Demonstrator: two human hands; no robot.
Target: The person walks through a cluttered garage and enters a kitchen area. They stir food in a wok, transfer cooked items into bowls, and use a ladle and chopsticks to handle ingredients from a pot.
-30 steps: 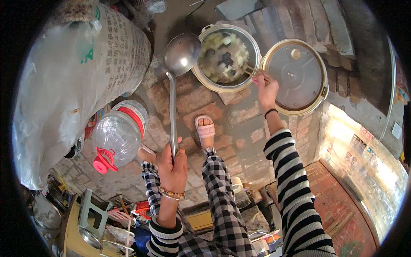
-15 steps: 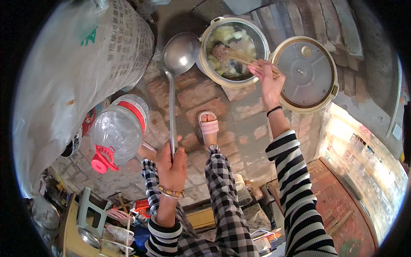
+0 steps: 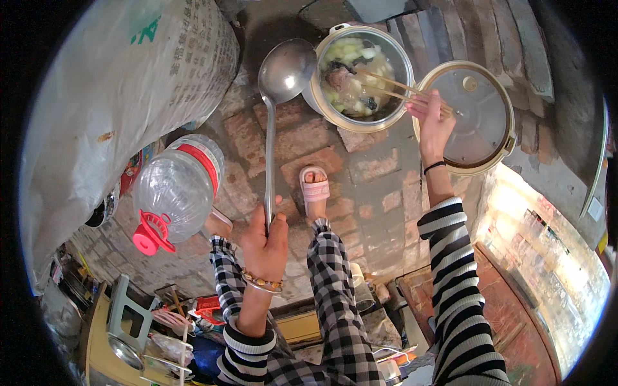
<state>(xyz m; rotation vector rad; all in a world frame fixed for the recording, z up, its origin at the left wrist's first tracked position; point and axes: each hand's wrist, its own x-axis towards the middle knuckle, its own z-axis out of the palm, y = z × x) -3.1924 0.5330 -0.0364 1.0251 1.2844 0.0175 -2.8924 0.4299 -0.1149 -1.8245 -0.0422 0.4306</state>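
You are using both hands, two in all, and each is grasping something. Your left hand [image 3: 265, 248] is closing around the handle of one ladle [image 3: 288, 71], and its single metal bowl is sitting just left of the pot; whether the two are touching, I cannot tell. Your right hand [image 3: 435, 132] is gripping two chopsticks [image 3: 393, 82], which are slanting over the rim and pointing left into the pot.

One pot [image 3: 353, 125] is standing ahead of you, uncovered. Inside it, one brown lump [image 3: 337, 78] is showing near the chopstick tips, and I cannot tell whether they are touching it. A few dark pieces [image 3: 371, 103] and many pale green chunks [image 3: 351, 50], too crowded to count, are lying in the broth. One lid [image 3: 483, 109] is resting just right of the pot, with your right hand passing over its left part.

You are wearing two sandals [image 3: 315, 190] on the brick floor [image 3: 376, 170], two bracelets [image 3: 262, 282] on your left wrist and one black band [image 3: 435, 166] on your right. One clear bottle [image 3: 174, 193] with one red cap [image 3: 147, 241] is lying tilted to your left, near one big sack [image 3: 167, 64].
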